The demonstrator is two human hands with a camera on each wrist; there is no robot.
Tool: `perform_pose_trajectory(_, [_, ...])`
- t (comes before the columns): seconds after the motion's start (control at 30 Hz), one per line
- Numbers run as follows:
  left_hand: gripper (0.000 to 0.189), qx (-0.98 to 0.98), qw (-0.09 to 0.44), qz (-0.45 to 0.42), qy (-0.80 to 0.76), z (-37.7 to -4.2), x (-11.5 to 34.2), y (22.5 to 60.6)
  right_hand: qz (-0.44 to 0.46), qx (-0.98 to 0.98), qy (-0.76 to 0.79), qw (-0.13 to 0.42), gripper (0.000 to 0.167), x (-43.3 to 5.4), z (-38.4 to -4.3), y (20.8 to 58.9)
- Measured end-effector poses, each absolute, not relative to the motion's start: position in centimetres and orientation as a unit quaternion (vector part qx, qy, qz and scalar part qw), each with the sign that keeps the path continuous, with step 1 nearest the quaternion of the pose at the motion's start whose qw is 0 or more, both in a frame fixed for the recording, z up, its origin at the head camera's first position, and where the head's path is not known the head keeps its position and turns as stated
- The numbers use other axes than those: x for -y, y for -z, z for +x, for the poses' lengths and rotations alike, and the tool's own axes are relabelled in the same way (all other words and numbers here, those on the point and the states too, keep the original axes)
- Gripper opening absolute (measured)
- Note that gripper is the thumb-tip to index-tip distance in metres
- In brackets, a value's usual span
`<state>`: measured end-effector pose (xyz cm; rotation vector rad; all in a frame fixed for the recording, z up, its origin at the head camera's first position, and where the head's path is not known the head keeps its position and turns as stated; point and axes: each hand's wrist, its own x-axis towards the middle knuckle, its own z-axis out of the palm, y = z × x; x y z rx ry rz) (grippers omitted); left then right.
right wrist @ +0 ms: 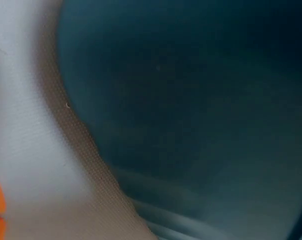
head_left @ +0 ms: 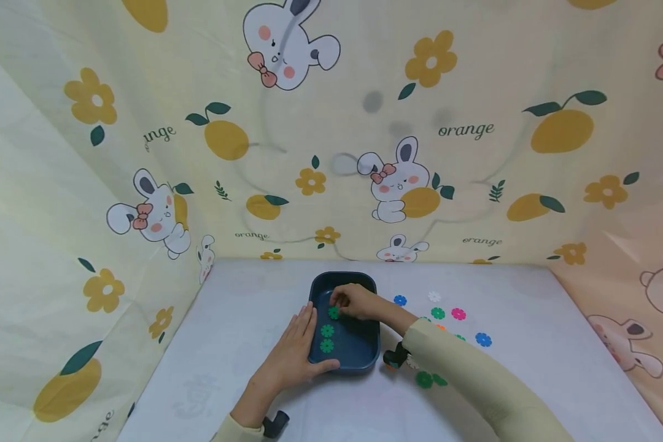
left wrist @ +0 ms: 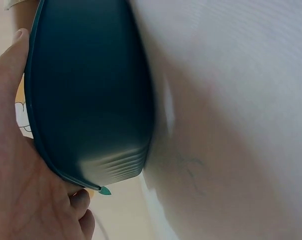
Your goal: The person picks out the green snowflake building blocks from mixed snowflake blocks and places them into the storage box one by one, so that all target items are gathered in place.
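Note:
A dark blue rectangular tray (head_left: 359, 350) sits on the table, with two green snowflake-shaped discs (head_left: 327, 331) lying one in front of the other near its left side. My left hand (head_left: 290, 353) rests against the tray's near left corner, fingers straight along the left rim and thumb along the front edge. In the left wrist view that hand (left wrist: 21, 165) lies along the rim. Reaching in over the right rim, my right hand (head_left: 359, 302) pinches another green snowflake-shaped disc (head_left: 334, 313) low inside the tray, behind the other two. The right wrist view shows mostly the tray wall (right wrist: 166, 125).
Right of the tray lie scattered discs: blue (head_left: 400, 300), white (head_left: 434, 296), pink (head_left: 458, 314), another blue (head_left: 483, 339) and several green (head_left: 424, 379). My right sleeve (head_left: 464, 374) crosses over and partly hides some. A patterned cloth (head_left: 337, 202) hangs behind the white table (head_left: 243, 307).

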<state>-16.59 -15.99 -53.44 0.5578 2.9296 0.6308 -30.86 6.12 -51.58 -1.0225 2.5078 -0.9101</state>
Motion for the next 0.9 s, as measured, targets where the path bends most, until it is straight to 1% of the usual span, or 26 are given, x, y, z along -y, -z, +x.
perform_pose_trajectory(0.2, [0.123,-0.961,0.048,0.181,-0.201,-16.7,16.0,53.6,-0.356,-0.866,0.317,0.151,0.018,-5.5,-31.5,52.7])
perform_pose_trajectory(0.47, [0.123,-0.962,0.048,0.179,-0.202,-16.7,15.9,53.5,-0.372,-0.865,0.306,0.139,0.016,-5.1,-31.6,53.5])
perform_pose_trajectory(0.73, [0.125,-0.961,0.047,0.182,-0.202,-16.8,16.1,53.8,-0.362,-0.864,0.326,0.127,0.013,-5.6,-30.9,52.5])
perform_pose_trajectory(0.9, [0.125,-0.96,0.051,0.179,-0.207,-16.6,16.0,54.0,-0.359,-0.857,0.358,0.093,0.013,-7.1,-30.5,51.2])
